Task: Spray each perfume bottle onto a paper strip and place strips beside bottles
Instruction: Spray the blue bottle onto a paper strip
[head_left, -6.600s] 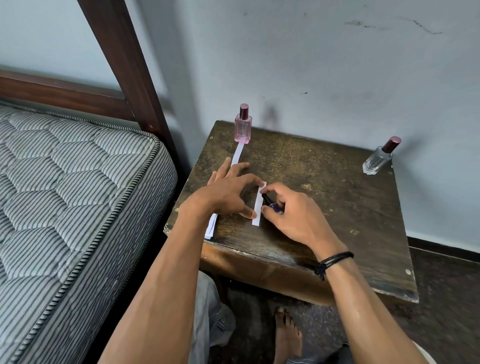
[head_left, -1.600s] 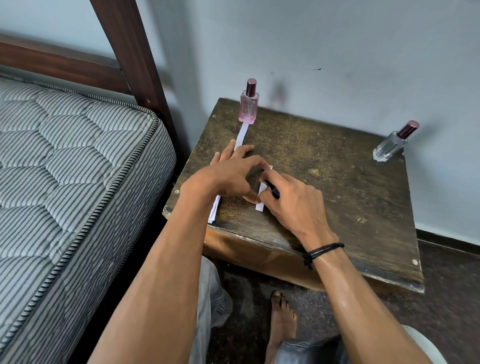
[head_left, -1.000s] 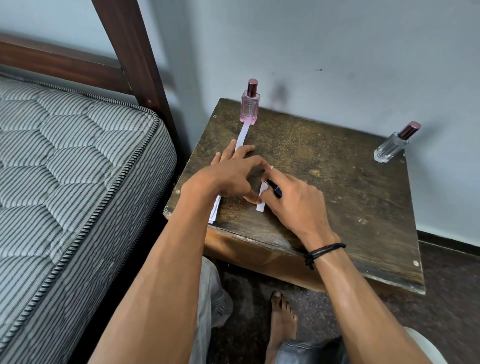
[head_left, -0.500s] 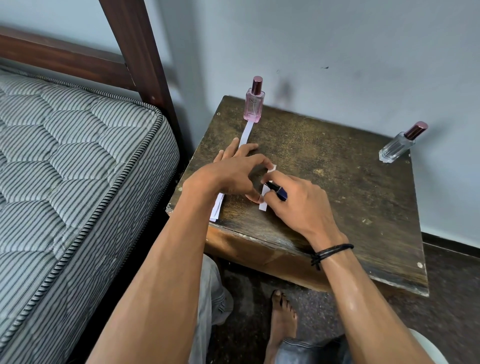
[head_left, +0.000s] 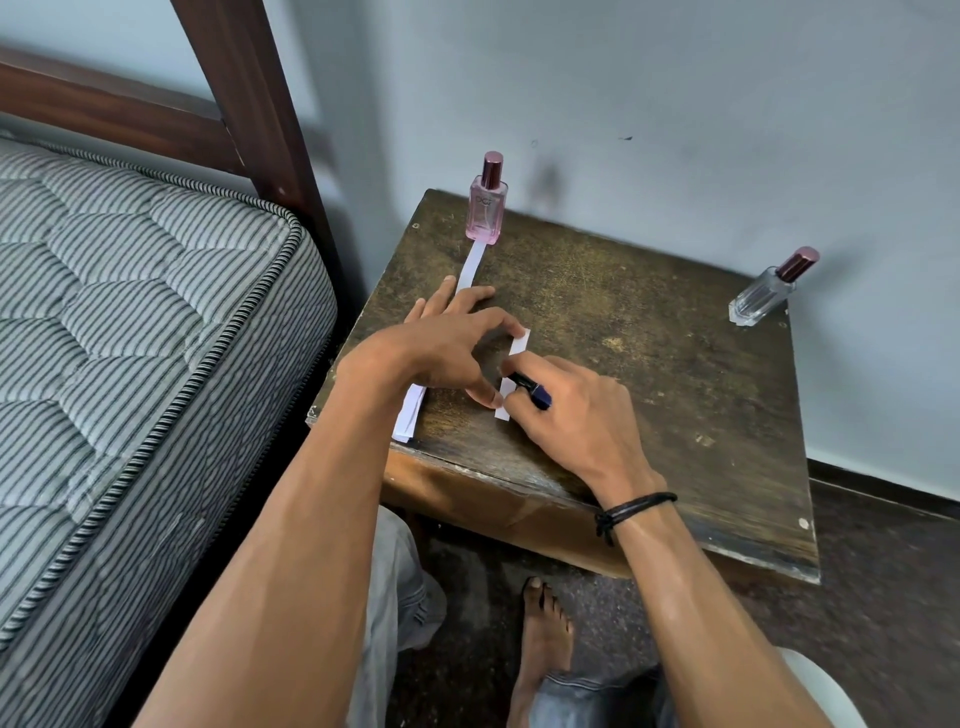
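A pink perfume bottle (head_left: 487, 208) stands at the back left of the wooden table (head_left: 649, 364). A clear bottle (head_left: 763, 296) with a dark red cap stands at the back right corner. A short white paper strip (head_left: 514, 351) lies near the front. My left hand (head_left: 447, 353) presses it down with index finger and thumb spread at its two ends. My right hand (head_left: 571, 415) grips a dark blue pen (head_left: 532, 389) with the tip on the strip. A long white strip (head_left: 470, 267) runs from the pink bottle under my left hand toward the front edge.
A striped mattress (head_left: 145, 338) and a dark wooden bedpost (head_left: 249, 104) lie left of the table. A blue-grey wall (head_left: 675, 104) stands right behind it. My bare foot (head_left: 543, 634) rests on the dark floor under the table's front edge.
Both hands stay on the short strip, the pen still on the paper. The view has shifted slightly; the bottles and strips have not moved.
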